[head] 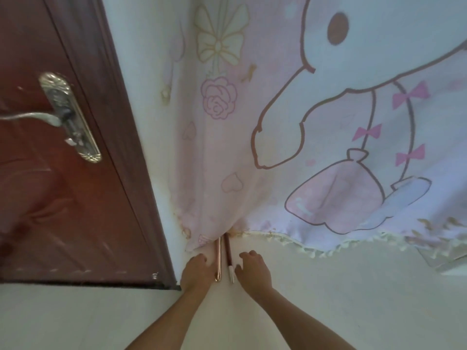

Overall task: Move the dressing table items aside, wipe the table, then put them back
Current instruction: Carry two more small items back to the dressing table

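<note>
Two thin rods run side by side from under the hem of a pink cartoon-rabbit cloth (328, 122). One is a rose-gold rod (218, 258); the other is a dark brown rod with a white tip (229, 258). My left hand (195, 270) is just left of the rose-gold rod, fingers loosely curled beside it. My right hand (254, 270) is just right of the dark rod, with fingers curled and the thumb close to its white tip. Neither hand plainly grips a rod. The upper ends of both rods are hidden by the cloth.
A dark red door (63, 185) with a silver lever handle (68, 114) fills the left side, its frame (141, 173) close to my left hand. A pale surface (353, 286) spreads below the cloth's fringed hem. A white edge (452, 266) shows at far right.
</note>
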